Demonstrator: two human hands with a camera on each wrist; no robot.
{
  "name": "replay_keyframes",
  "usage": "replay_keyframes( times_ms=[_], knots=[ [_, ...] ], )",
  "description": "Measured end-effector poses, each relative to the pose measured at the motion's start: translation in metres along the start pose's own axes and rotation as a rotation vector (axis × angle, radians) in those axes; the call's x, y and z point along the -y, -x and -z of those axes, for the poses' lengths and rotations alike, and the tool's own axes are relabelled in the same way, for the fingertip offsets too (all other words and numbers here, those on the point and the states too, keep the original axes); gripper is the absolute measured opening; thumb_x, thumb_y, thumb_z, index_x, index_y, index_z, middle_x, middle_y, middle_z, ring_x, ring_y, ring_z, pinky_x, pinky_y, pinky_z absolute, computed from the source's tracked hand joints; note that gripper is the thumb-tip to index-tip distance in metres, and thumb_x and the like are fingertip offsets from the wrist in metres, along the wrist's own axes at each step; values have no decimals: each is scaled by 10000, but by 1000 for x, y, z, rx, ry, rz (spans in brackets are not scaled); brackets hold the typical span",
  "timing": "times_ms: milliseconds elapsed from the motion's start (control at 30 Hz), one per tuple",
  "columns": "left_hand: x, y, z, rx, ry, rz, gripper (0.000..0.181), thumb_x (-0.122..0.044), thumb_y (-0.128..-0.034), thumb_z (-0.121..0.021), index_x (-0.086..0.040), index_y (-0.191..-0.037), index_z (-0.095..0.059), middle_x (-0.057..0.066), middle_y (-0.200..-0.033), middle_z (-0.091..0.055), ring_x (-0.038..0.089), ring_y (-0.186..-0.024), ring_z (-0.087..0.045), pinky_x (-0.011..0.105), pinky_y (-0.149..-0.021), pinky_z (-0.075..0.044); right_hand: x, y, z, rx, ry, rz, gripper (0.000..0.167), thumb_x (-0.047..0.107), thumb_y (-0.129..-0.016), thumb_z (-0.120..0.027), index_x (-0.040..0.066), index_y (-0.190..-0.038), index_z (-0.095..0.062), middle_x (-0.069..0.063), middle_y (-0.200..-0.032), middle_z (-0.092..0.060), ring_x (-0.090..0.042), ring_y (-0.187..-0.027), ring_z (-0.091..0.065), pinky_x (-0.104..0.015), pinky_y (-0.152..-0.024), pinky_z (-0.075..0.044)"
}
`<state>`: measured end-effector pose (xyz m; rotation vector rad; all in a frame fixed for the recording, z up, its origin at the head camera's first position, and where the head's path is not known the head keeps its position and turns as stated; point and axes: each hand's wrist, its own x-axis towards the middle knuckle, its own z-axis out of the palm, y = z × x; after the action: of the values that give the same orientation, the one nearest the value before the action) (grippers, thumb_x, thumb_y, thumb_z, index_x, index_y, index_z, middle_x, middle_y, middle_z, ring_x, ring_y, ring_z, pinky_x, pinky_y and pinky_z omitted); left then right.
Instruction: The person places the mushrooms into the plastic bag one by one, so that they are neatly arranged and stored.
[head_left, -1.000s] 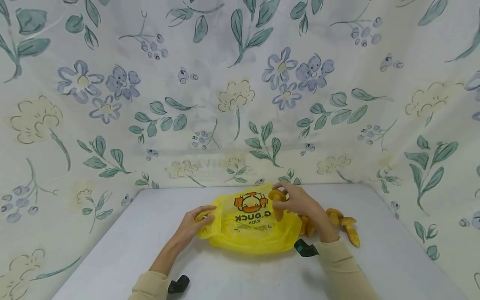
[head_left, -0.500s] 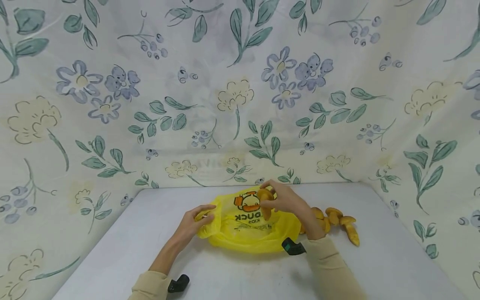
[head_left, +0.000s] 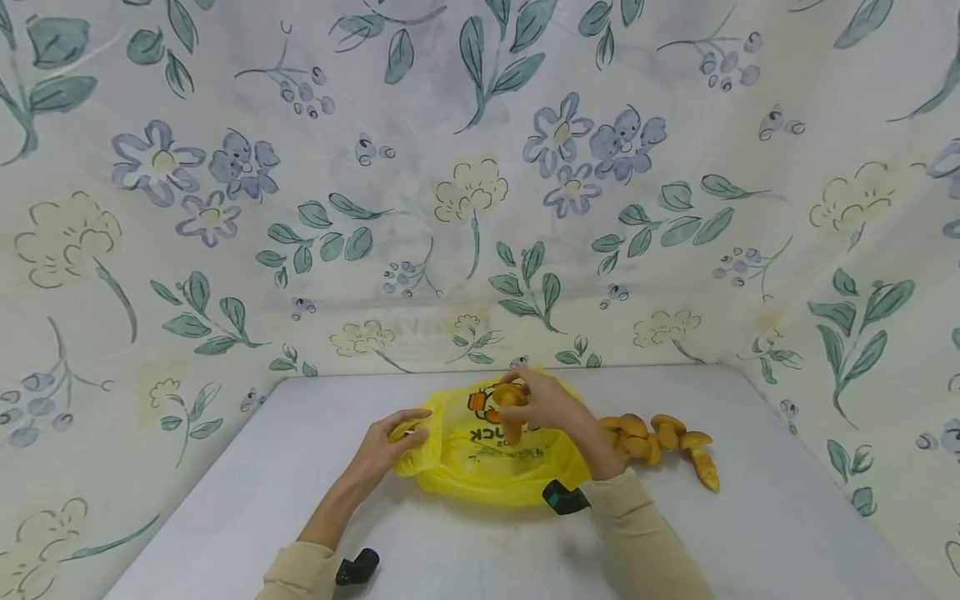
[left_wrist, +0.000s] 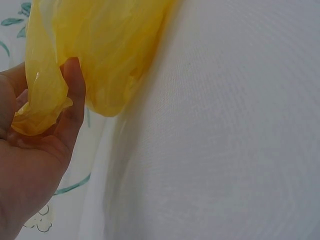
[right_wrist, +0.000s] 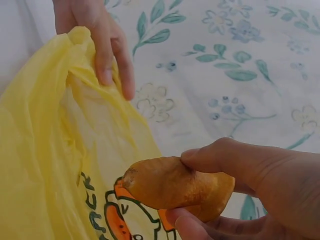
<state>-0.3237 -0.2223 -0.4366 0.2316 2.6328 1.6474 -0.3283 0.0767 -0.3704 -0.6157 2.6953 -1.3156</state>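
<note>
A yellow plastic bag (head_left: 457, 475) with a printed duck lies on the white table, its mouth partly spread. My left hand (head_left: 390, 442) grips the bag's left edge; in the left wrist view the thumb and fingers (left_wrist: 75, 95) curl round the bunched plastic. My right hand (head_left: 551, 408) pinches a brown-orange mushroom (right_wrist: 175, 187) between thumb and fingers, over the bag's printed side. In the head view this mushroom hangs stem down. Several more mushrooms (head_left: 667, 431) lie on the table right of the bag, some partly behind the right forearm.
The white table (head_left: 787, 517) reaches back to a floral-printed cloth (head_left: 480, 250) hanging behind and at the sides. Small black wrist devices (head_left: 357, 568) show by both forearms.
My right hand has moved left with the mushroom, farther over the bag. More of the mushrooms on the table now show. The left hand stays in place on the bag.
</note>
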Motion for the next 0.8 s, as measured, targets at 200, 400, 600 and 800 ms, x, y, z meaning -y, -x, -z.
replay_keyframes(
  times_ms=[200,400,600,800],
  knots=[
    [1,1,0,0,5,0,430,-361,-913,-684,-204,-1308,-618,73,-1509,-463,274,-1306,-495,411,-1064,-474,4,-6,-9,24,1,-8,471,231,-883,-727,131,-1302,-535,-128,-1036,-657,-212,-753,-632,-427,-679,-597],
    [1,1,-2,1,-4,-6,429,-363,-913,-682,-208,-1308,-617,65,-1502,-473,270,-1303,-497,430,-1075,-462,5,-12,-21,6,0,-35,464,217,-859,-734,139,-1276,-548,-109,-1042,-632,-194,-826,-612,-370,-664,-601],
    [0,1,-2,1,-3,-2,425,-361,-911,-686,-212,-1303,-620,63,-1494,-481,257,-1249,-531,386,-1030,-496,7,-17,-30,7,-39,-65,471,221,-865,-736,107,-1277,-538,-137,-1102,-648,-200,-819,-633,-408,-700,-603],
    [-1,0,0,7,7,-5,431,-358,-907,-692,-205,-1303,-620,63,-1481,-493,242,-1193,-558,341,-982,-518,5,-23,-42,40,-74,-77,468,198,-869,-730,83,-1282,-543,-170,-1173,-631,-205,-793,-659,-380,-698,-608]
  ],
)
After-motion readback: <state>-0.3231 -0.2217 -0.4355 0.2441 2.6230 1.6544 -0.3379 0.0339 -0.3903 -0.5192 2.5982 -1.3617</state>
